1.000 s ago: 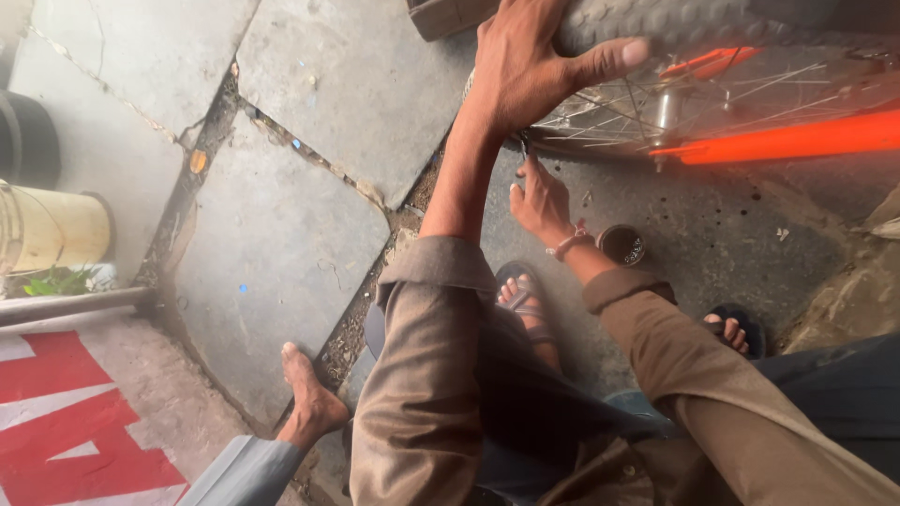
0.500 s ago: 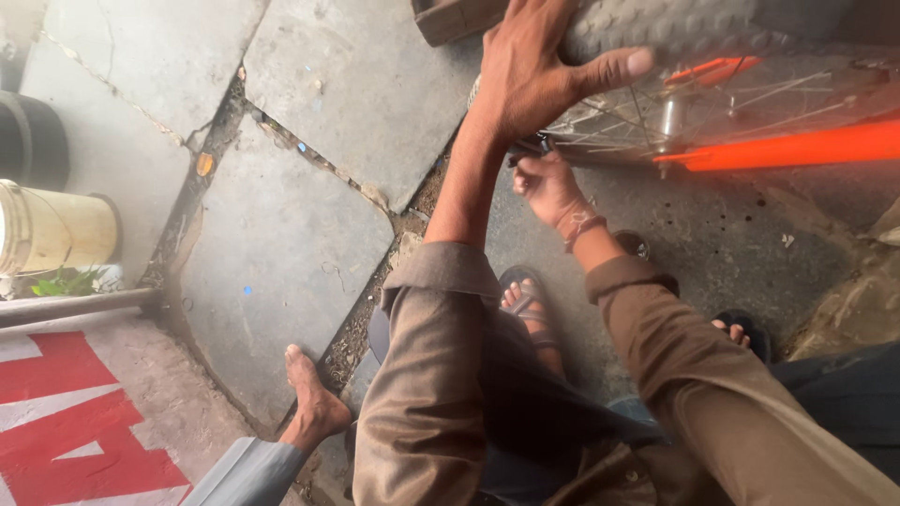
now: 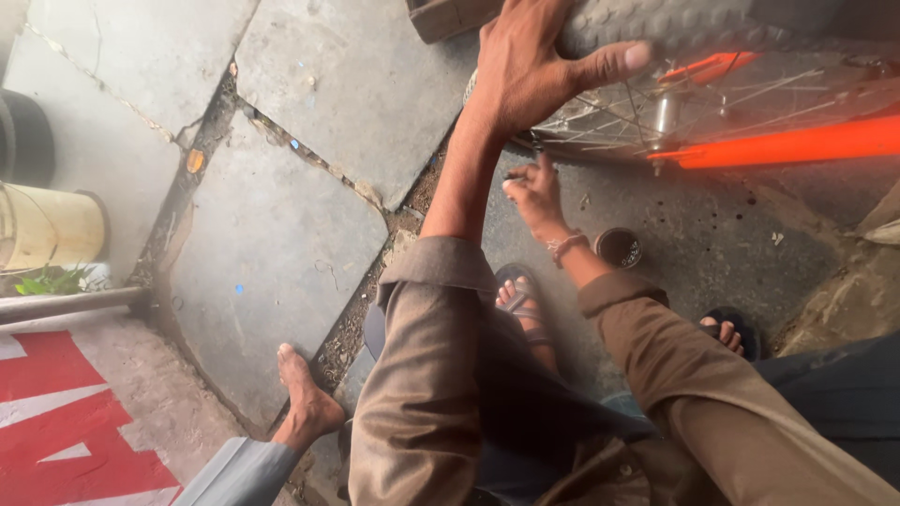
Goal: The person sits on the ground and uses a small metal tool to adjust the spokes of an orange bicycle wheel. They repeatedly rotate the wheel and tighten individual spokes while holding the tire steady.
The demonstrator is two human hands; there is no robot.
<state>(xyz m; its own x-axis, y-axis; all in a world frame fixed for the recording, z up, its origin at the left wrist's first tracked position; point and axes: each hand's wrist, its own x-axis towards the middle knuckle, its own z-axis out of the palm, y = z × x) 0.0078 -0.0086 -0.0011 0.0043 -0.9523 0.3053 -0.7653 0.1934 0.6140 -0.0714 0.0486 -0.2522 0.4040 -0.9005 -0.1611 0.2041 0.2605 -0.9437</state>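
Note:
A bicycle wheel with a grey knobbly tyre (image 3: 694,23) and thin metal spokes (image 3: 609,117) lies across the top right of the head view. An orange frame tube (image 3: 797,142) runs past its hub. My left hand (image 3: 534,66) lies spread over the tyre, fingers curled over it and thumb stretched along its edge. My right hand (image 3: 534,195), with a beaded band at the wrist, is just below the rim. Its fingers are pinched around a small dark tool (image 3: 516,175). Both of my arms are in brown sleeves.
A small round tin (image 3: 619,248) stands on the stone floor by my right wrist. My sandalled feet (image 3: 520,305) rest under my arms. Another person's bare foot (image 3: 305,403) is at the lower left. A yellowish bucket (image 3: 47,225) and a metal pipe (image 3: 66,305) are at the left edge.
My right hand has risen from near the tin to the wheel rim. My left hand has stayed on the tyre.

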